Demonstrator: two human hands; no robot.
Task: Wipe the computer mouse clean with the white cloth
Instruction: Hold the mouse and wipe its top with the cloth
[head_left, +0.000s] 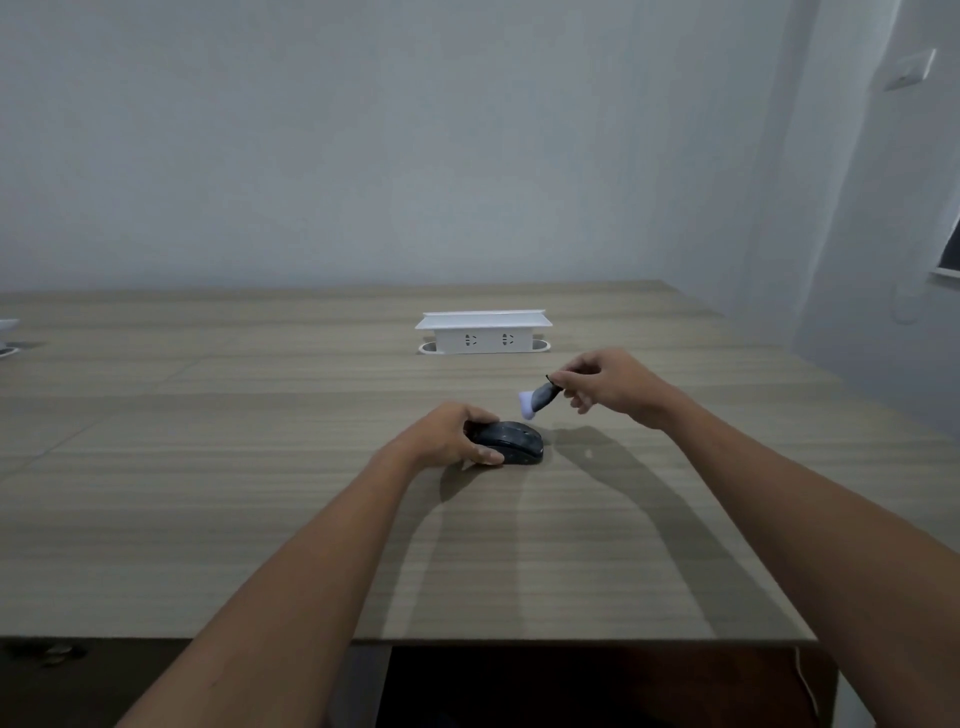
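A black computer mouse (511, 444) lies on the wooden table (260, 493), near its middle. My left hand (447, 436) grips the mouse from its left side, fingers over the top and thumb at the near edge. My right hand (608, 387) hovers just above and to the right of the mouse, pinching a small bunched cloth (537, 400). The cloth looks grey with a white tip and hangs down toward the mouse, a short gap above it.
A white pop-up power socket box (483, 332) stands on the table behind the mouse. A white object (8, 338) shows at the table's far left edge. The table's front edge (571, 642) runs close to me. A wall stands behind.
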